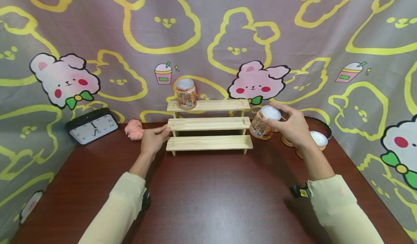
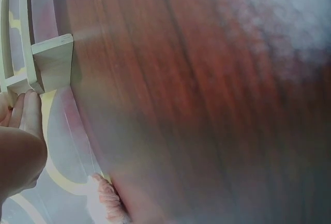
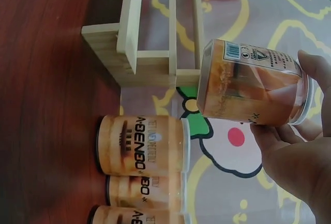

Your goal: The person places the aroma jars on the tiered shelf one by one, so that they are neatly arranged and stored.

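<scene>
A clear jar (image 1: 261, 125) of orange-coloured contents with a silver lid is in my right hand (image 1: 294, 126). Thumb and fingers grip it near the lid, beside the right end of a three-tier wooden shelf rack (image 1: 208, 123). In the right wrist view the held jar (image 3: 253, 83) hangs above the tabletop, its printed label showing. My left hand (image 1: 154, 139) touches the left end of the rack at the middle tier. Its fingers (image 2: 32, 111) lie fairly straight against the wood in the left wrist view. Another jar (image 1: 186, 95) stands on the top tier, at its left end.
Several more jars (image 3: 142, 145) stand in a row on the brown table (image 1: 208, 193), right of the rack. A dark curved rim (image 1: 325, 125) shows behind them. On the left are a black-framed clock (image 1: 94, 126) and a pink yarn-like bundle (image 1: 134, 129). Patterned cloth (image 1: 202, 26) hangs behind.
</scene>
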Available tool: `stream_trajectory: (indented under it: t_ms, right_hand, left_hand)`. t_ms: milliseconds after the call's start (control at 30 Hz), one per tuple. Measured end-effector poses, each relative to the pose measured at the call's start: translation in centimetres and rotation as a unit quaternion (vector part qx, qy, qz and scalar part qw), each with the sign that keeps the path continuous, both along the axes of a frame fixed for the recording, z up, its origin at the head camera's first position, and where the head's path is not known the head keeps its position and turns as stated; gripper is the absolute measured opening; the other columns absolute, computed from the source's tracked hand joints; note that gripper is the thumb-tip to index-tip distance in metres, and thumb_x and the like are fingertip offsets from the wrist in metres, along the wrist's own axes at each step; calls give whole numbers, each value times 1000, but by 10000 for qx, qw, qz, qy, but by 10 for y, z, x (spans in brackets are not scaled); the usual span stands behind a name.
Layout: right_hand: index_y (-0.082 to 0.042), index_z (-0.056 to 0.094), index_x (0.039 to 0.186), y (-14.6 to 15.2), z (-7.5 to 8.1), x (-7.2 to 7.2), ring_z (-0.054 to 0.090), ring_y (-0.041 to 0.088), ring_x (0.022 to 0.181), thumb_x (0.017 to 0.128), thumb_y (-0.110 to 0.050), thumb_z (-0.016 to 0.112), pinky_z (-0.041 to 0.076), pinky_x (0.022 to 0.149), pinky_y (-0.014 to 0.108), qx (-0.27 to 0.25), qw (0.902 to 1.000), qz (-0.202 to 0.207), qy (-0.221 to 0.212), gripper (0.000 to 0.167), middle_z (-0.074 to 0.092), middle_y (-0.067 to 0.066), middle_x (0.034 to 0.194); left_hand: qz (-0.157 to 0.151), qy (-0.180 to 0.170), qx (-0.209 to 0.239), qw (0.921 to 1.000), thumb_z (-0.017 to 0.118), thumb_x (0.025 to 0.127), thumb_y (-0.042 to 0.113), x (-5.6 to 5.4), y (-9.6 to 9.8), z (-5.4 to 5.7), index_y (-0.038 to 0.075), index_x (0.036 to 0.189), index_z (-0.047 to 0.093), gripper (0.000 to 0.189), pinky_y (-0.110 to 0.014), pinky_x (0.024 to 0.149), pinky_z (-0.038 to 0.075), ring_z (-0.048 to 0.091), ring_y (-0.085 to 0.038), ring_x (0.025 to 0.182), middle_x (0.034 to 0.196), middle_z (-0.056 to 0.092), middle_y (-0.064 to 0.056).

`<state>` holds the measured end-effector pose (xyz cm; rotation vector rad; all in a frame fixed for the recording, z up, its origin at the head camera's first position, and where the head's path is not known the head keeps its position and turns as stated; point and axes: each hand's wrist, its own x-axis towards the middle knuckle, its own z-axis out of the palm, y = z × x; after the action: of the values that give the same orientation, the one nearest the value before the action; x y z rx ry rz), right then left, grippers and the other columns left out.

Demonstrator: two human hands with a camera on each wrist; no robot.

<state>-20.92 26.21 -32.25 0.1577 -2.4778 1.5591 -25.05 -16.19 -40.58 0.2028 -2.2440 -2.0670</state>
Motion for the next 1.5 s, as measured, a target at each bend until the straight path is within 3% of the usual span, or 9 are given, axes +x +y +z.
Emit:
stream_trajectory:
  t_ms: [233, 500, 833, 1233, 1367, 1500]
  right_hand:
    - [-4, 60, 139, -8, 2, -6, 61, 10, 107, 87, -22, 84, 55, 80, 13, -374, 9992, 124, 79, 60, 55, 10, 140]
    - [-1, 61, 137, -18, 5, -15, 62, 11, 104, 86, -17, 84, 57, 80, 15, -571, 9977, 155, 323, 58, 64, 15, 126]
    - [-2, 59, 140, -29, 10, -24, 61, 13, 102, 86, -16, 83, 56, 79, 15, -712, 9969, 137, 294, 62, 63, 15, 127]
    - [-1, 58, 142, -39, 16, -41, 59, 17, 115, 86, -17, 84, 55, 87, 16, -999, 9947, 185, 152, 64, 59, 14, 138]
    - [0, 57, 142, -42, 17, -45, 60, 18, 111, 86, -17, 84, 59, 76, 18, -1057, 9941, 172, 178, 65, 60, 15, 137]
    - [3, 57, 140, -46, 18, -48, 61, 17, 107, 85, -13, 83, 59, 75, 18, -1195, 9923, 216, 243, 63, 61, 16, 133]
  left_hand:
    - [-73, 33, 54, 10000, 63, 101, 8, 0, 0, 0, -12, 134, 55, 39, -38, 101, 54, 59, -38, 122, 138, 56, -23]
    - [-56, -3, -11, 10000, 64, 101, 9, 0, 0, 1, -10, 135, 55, 40, -38, 100, 55, 59, -37, 121, 139, 55, -22]
    - [-38, 46, -22, 10000, 65, 101, 9, -2, 0, -1, -11, 134, 55, 40, -39, 99, 56, 61, -36, 119, 138, 56, -23]
    - [-39, 53, 34, 10000, 64, 101, 8, -1, 0, -2, -11, 135, 54, 40, -37, 99, 55, 60, -38, 120, 139, 55, -24]
    - [-27, 75, 51, 10000, 64, 101, 9, -2, 0, -1, -10, 135, 54, 40, -35, 98, 57, 61, -36, 119, 139, 55, -22]
    - [-52, -2, 11, 10000, 64, 101, 10, -2, -1, -1, -10, 135, 54, 41, -32, 97, 57, 62, -35, 119, 140, 56, -21]
